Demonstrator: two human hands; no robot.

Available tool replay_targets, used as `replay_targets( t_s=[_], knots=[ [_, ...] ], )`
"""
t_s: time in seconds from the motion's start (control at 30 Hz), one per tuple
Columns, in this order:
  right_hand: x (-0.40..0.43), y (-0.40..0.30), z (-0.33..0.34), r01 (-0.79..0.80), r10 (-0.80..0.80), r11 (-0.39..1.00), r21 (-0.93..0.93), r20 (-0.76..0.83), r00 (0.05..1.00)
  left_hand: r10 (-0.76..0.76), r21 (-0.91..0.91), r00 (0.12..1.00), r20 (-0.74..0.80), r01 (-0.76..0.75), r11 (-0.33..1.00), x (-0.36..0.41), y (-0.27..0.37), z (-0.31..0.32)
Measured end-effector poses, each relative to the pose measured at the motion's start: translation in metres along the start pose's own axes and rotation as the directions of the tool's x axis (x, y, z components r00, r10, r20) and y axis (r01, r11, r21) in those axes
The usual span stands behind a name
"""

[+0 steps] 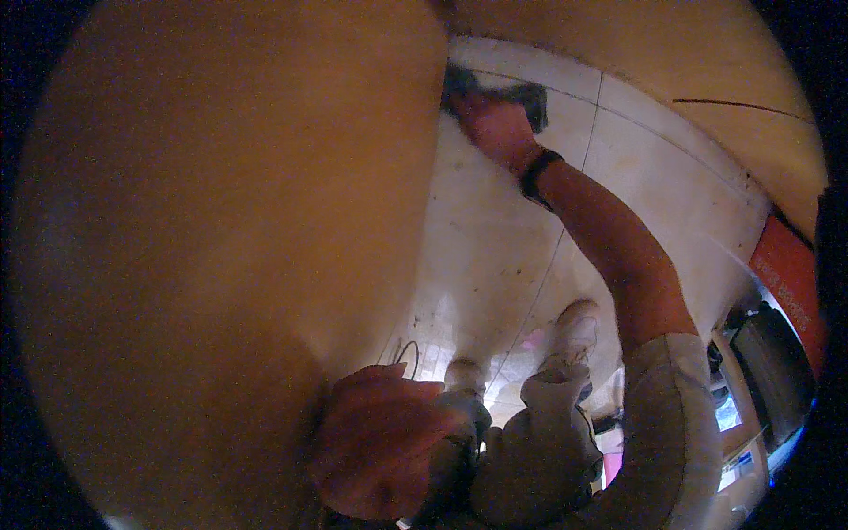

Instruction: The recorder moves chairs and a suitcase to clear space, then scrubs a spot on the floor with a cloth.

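Note:
A large plain brown panel or wall [218, 199] fills the left half of the head view; its material is unclear. Down at its right edge, by the floor, is my right hand [497, 126], with a black band [540, 175] on the wrist. Its fingers are blurred against a dark object [533, 106], and whether they hold it is unclear. My left hand [384, 444] is low in the picture, in front of the panel's lower part; its grip cannot be made out. A thin curved cord or wire [414, 354] shows just above it.
Pale floor tiles [490, 245] with dark joints lie below, bordered by a tan wall [715, 46]. My shoes [576, 328] stand on the tiles. At the far right are a red object bearing writing [788, 285] and a dark rounded item [775, 364].

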State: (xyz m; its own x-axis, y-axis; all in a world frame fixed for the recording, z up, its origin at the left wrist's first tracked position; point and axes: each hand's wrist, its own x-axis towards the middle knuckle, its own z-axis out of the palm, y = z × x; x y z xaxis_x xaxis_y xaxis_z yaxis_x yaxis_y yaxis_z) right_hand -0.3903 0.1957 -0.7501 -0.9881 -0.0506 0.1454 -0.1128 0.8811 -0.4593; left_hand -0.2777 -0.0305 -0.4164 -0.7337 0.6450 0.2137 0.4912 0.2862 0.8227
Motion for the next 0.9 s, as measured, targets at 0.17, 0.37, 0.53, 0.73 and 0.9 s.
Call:
replay_targets(
  t_s=[0.17,0.37,0.53,0.73,0.9],
  knots=[
    [0.016,0.048,0.002,-0.042,0.055,0.987,-0.153,0.081,0.995,-0.030,-0.108,0.981,-0.193,0.010,0.994,-0.007,-0.010,0.015],
    [0.020,0.070,-0.014,0.079,-0.022,0.975,-0.206,0.266,0.964,0.005,-0.061,0.999,-0.039,-0.007,0.998,0.007,0.000,0.005],
    [0.001,0.012,-0.008,0.046,-0.043,0.996,-0.077,0.051,0.998,-0.189,-0.017,0.982,0.016,0.189,0.982,0.019,0.020,-0.003],
    [0.026,0.019,-0.049,-0.206,0.212,0.973,-0.105,0.048,0.976,-0.137,0.012,0.984,0.114,0.136,0.991,0.032,0.025,-0.009],
    [-0.060,-0.018,0.017,-0.015,-0.010,0.995,0.097,0.247,0.969,-0.193,0.004,0.979,0.059,0.193,0.981,0.024,0.025,-0.005]
  ],
)
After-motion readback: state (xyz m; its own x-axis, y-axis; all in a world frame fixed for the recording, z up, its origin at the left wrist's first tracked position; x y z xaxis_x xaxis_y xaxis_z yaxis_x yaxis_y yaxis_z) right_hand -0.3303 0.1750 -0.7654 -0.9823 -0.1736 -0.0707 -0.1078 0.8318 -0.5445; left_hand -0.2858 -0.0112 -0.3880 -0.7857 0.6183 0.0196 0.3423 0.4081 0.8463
